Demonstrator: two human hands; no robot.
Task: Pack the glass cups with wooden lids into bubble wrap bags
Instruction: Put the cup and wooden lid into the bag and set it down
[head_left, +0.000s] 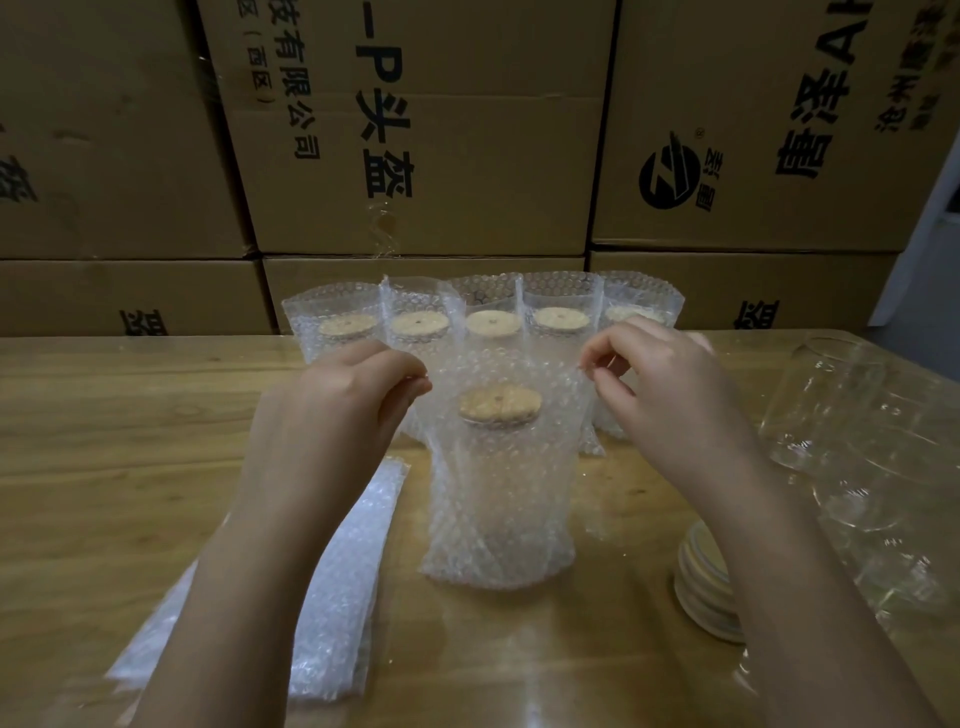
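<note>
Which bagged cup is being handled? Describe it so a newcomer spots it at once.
On the light wooden table, before the brown cardboard boxes, stands a row of five lidded glass cups in bubble wrap bags. The bagged cup meant stands alone in front of that row's middle. Only its bag top is pinched by the left hand and right hand.

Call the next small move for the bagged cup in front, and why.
Probably lift the clear bubble wrap bag by its mouth and set it with the row of five bagged cups behind. The left hand and right hand each pinch a top edge, and the round wooden lid sits well below the mouth.
</note>
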